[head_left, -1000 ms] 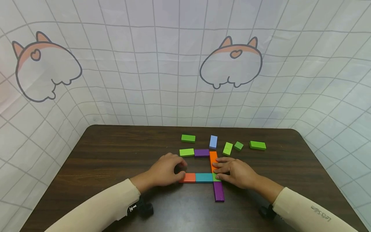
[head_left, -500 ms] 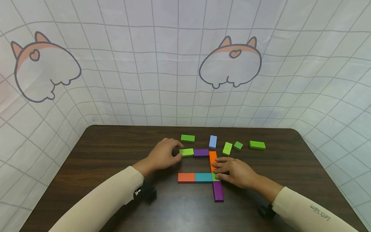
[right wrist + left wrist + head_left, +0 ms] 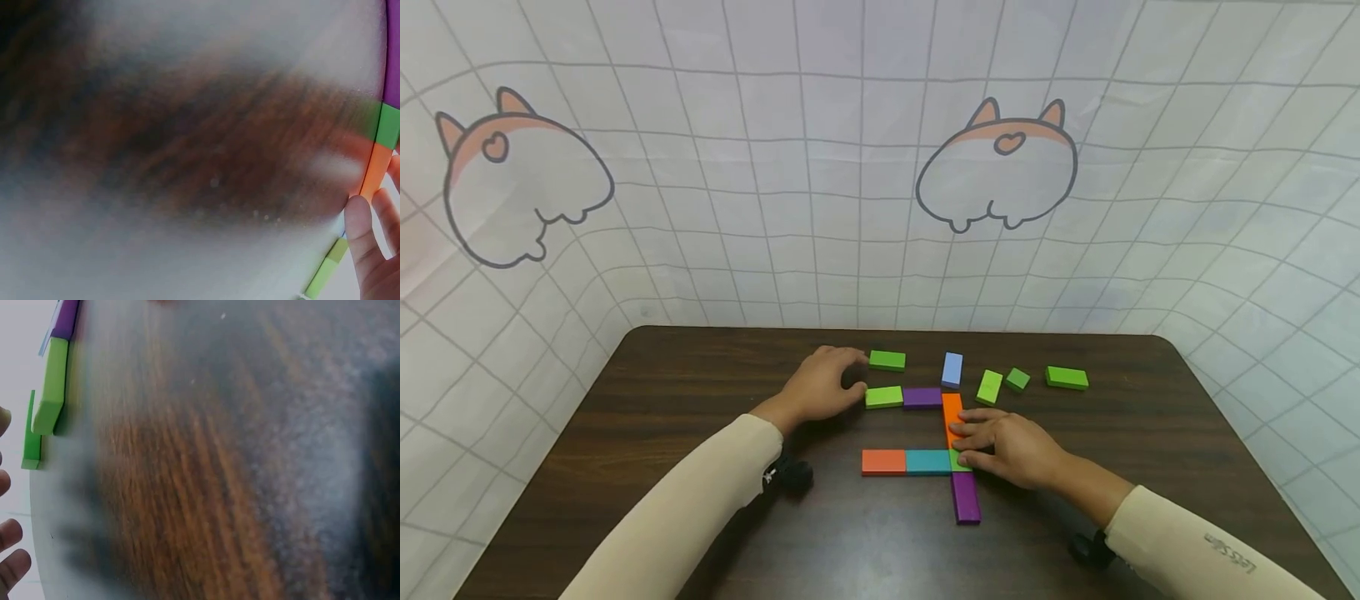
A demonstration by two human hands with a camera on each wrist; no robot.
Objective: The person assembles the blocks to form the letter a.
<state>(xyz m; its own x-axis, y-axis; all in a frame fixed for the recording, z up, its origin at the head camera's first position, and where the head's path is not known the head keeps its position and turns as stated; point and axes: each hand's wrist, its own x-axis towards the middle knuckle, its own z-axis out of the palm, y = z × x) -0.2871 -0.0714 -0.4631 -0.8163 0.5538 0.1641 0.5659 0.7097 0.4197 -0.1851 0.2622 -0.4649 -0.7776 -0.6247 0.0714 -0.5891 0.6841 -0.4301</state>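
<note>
In the head view my left hand (image 3: 822, 385) is held with thumb and fingers apart, its fingertips near the left ends of a green block (image 3: 887, 361) and a lime block (image 3: 883, 397). The left wrist view shows those fingertips (image 3: 14, 565) apart from the lime block (image 3: 51, 384). My right hand (image 3: 1011, 446) lies with fingers extended over an orange block (image 3: 951, 407) and a small green block (image 3: 959, 461). A purple block (image 3: 922, 398) joins the lime one to the orange one. Teal (image 3: 928, 462), coral (image 3: 883, 462) and purple blocks continue from the small green block.
Behind the joined blocks lie a light blue block (image 3: 952, 369), a lime block (image 3: 989, 387), a small green cube (image 3: 1017, 380) and a longer green block (image 3: 1067, 377). The dark wooden table (image 3: 700, 367) ends at a white gridded curtain (image 3: 760, 250).
My left hand has left the coral block and moved away from me, past the lime block's left end toward the green block at the back. My right hand has stayed in place.
</note>
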